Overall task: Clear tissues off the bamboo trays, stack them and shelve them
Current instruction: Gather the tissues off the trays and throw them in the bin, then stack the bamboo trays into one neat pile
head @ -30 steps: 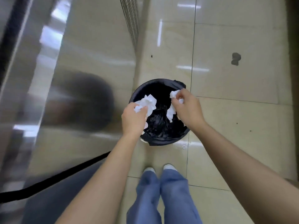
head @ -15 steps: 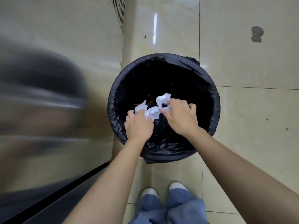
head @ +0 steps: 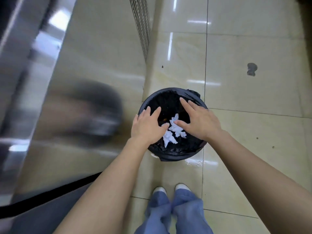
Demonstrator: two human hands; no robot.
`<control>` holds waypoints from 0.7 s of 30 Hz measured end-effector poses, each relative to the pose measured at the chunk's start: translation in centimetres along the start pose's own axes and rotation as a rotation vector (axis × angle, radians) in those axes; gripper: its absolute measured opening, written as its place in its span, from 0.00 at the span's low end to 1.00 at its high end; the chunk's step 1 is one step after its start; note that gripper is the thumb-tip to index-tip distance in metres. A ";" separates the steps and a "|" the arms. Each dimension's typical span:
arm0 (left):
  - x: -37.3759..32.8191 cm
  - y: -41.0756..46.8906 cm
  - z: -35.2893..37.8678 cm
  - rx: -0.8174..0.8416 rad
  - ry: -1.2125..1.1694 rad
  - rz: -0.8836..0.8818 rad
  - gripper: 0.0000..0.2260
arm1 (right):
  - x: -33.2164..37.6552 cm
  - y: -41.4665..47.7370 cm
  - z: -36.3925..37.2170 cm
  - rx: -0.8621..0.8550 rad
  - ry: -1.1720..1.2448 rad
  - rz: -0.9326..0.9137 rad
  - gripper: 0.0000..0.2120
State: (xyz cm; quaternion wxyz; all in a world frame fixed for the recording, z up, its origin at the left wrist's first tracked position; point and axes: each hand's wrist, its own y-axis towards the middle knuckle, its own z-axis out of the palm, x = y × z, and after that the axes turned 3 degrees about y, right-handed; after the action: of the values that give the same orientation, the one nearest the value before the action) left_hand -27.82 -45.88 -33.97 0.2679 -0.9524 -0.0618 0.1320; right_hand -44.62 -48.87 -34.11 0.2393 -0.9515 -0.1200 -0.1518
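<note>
Crumpled white tissues [head: 173,130] lie inside a round bin lined with a black bag [head: 175,153] on the tiled floor. My left hand [head: 146,125] hovers over the bin's left side, palm down, fingers spread, holding nothing. Over the right side my right hand [head: 199,119] is also flat with fingers apart and empty. The tissues show in the gap between both hands, below them. No bamboo trays are in view.
A shiny steel cabinet front [head: 76,98] rises on the left, close to the bin, with a vent grille [head: 141,26] further back. My feet and blue trouser legs [head: 172,208] stand just behind the bin. Beige floor tiles [head: 253,124] stretch to the right.
Both hands held crumpled tissues over the bin; now they are spread and empty, and the tissues lie in the bin. The view has pulled back up from the bin.
</note>
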 end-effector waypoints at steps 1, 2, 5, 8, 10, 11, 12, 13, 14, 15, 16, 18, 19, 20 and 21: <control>-0.3 -1.3 -1.8 -0.015 -0.006 -0.001 0.30 | 0.9 -0.9 -2.0 -0.020 -0.011 -0.011 0.36; -0.7 -2.7 -3.7 -0.031 -0.007 -0.001 0.30 | 1.9 -1.9 -4.0 -0.044 -0.020 -0.025 0.36; -1.6 -6.6 -9.4 -0.097 0.012 0.010 0.30 | 4.6 -5.0 -9.9 -0.110 -0.007 -0.069 0.36; -2.7 -10.4 -15.2 -0.199 0.002 0.030 0.29 | 7.1 -7.8 -15.2 -0.168 0.001 -0.128 0.36; -3.3 -12.9 -18.5 -0.286 -0.013 0.039 0.28 | 8.8 -9.4 -18.3 -0.205 -0.014 -0.173 0.36; -3.5 -14.1 -19.9 -0.329 -0.025 0.039 0.28 | 9.6 -10.2 -19.7 -0.222 -0.018 -0.193 0.36; -3.6 -15.2 -21.3 -0.372 -0.040 0.038 0.28 | 10.4 -10.9 -20.9 -0.238 -0.021 -0.212 0.35; -3.6 -16.3 -22.5 -0.410 -0.056 0.034 0.27 | 11.2 -11.6 -22.1 -0.256 -0.023 -0.232 0.35; -3.5 -17.4 -23.7 -0.442 -0.067 0.030 0.27 | 12.0 -12.2 -23.2 -0.274 -0.023 -0.254 0.35; -3.3 -18.4 -24.8 -0.467 -0.074 0.026 0.28 | 12.8 -12.7 -24.2 -0.288 -0.022 -0.279 0.35; -3.1 -19.4 -25.8 -0.491 -0.079 0.023 0.28 | 13.6 -13.2 -25.2 -0.297 -0.021 -0.305 0.35; -2.3 -21.5 -27.6 -0.547 -0.087 0.001 0.28 | 15.4 -14.0 -26.8 -0.308 -0.031 -0.370 0.36; -1.7 -22.5 -28.3 -0.580 -0.095 -0.020 0.27 | 16.4 -14.2 -27.5 -0.312 -0.040 -0.406 0.36; -1.1 -23.7 -29.0 -0.611 -0.108 -0.047 0.27 | 17.5 -14.5 -28.2 -0.317 -0.052 -0.444 0.36; -0.5 -24.8 -29.5 -0.638 -0.123 -0.076 0.27 | 18.7 -14.7 -28.8 -0.321 -0.064 -0.484 0.36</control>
State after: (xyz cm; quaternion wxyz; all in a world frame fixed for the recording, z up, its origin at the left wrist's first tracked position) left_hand -21.08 -39.47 3.41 -0.0435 -0.9755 -0.1518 0.1532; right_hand -38.46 -47.51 2.74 0.0387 -0.9253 -0.3253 -0.1912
